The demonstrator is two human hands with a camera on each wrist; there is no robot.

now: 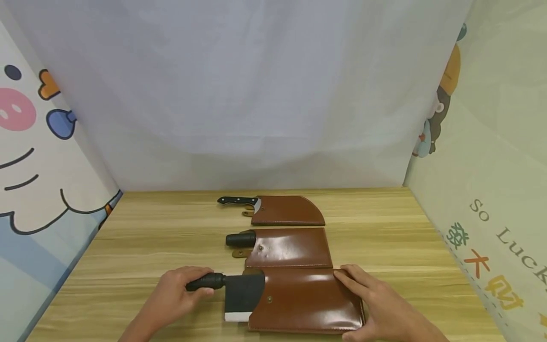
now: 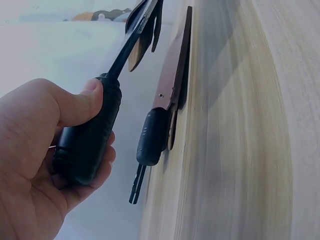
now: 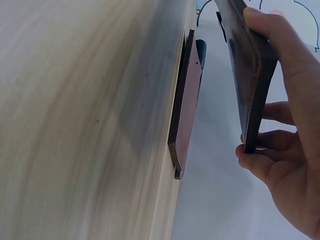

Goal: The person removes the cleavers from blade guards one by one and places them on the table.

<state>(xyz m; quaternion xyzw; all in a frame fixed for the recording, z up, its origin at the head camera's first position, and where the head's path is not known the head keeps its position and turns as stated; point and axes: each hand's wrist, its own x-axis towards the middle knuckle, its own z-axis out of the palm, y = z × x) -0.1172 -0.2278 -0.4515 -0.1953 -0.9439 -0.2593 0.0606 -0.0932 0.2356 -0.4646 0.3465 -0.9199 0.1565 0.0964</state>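
Note:
My left hand (image 1: 177,293) grips the black handle (image 2: 87,132) of a cleaver (image 1: 243,297), thumb along its side. The cleaver's dark blade with a bright edge is partly inside a brown leather sheath (image 1: 307,301); the rest of the blade is hidden there. At the sheath's right end, my right hand (image 1: 384,306) holds it between thumb and fingers, as the right wrist view also shows. Both wrist views show the cleaver and sheath lifted off the table. Just behind lies a second sheathed cleaver (image 1: 288,248) with a short black handle.
Farther back on the wooden table (image 1: 162,228) lies a third sheathed knife (image 1: 286,210) with a riveted black handle and a curved sheath end. A white cloth (image 1: 256,95) hangs behind. Printed panels stand on the left and right sides.

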